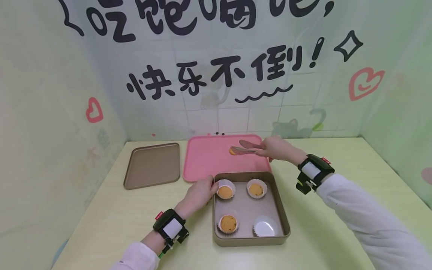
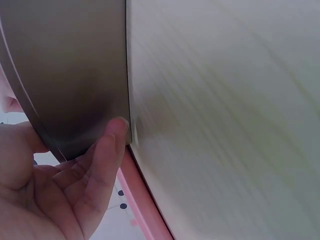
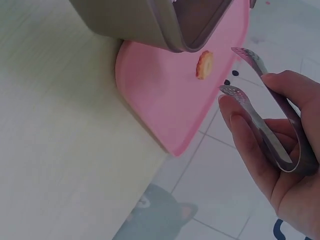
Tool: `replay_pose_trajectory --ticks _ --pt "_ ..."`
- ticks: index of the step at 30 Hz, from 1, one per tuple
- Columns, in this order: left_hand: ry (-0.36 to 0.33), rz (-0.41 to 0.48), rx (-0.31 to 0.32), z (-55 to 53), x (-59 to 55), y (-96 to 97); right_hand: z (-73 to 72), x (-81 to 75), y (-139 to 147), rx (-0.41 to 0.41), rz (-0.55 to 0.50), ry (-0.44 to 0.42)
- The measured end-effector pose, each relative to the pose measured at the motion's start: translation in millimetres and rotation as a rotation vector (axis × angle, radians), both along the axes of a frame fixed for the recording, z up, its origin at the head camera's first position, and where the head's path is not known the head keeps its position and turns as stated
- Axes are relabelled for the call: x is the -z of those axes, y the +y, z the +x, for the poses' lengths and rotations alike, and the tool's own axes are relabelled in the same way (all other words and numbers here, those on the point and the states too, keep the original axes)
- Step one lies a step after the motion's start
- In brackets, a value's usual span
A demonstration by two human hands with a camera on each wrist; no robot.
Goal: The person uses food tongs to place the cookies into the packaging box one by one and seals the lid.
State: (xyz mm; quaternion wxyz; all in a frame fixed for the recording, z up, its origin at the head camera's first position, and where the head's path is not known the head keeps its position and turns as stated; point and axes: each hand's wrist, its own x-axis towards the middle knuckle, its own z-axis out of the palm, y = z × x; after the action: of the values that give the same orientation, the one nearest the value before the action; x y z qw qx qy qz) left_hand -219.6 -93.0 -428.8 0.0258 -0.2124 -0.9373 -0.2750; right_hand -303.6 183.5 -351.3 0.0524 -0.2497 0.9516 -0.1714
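Note:
My right hand [image 1: 281,148] holds a pair of metal tongs [image 1: 249,144] above the pink tray [image 1: 209,157], their tips spread apart. Beside the tips lies a small golden cookie [image 3: 204,65] on the tray; in the head view the tongs partly cover it. With my left hand [image 1: 198,193] I grip the far left corner of a deep brown baking pan [image 1: 251,242]; the left wrist view shows fingers against its outer wall. Inside the pan, three paper cups each hold a cookie [image 1: 228,224]. A white paper cup [image 1: 265,227] at near right has nothing in it.
A shallow brown tray [image 1: 153,165] lies at the back left, beside the pink one. Everything stands on a pale wood-grain table [image 1: 324,210]. Behind it hangs a printed wall covering [image 1: 256,116], with side walls left and right.

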Motion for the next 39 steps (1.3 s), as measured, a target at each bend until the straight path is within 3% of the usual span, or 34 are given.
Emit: replay_pose_trajectory --ticks 18,27,39 --pt "0.027 -0.004 0.016 1.9 -0.5 -1.2 -27.1 20.8 -19.9 0.077 0.080 -0.068" --pt "0.028 0.000 0.017 1.5 -0.9 -0.8 -28.1 19.7 -28.6 0.134 0.115 -0.126" --pt "0.050 -0.008 0.012 1.5 -0.5 -1.2 -27.4 21.5 -30.1 0.154 0.104 -0.127"
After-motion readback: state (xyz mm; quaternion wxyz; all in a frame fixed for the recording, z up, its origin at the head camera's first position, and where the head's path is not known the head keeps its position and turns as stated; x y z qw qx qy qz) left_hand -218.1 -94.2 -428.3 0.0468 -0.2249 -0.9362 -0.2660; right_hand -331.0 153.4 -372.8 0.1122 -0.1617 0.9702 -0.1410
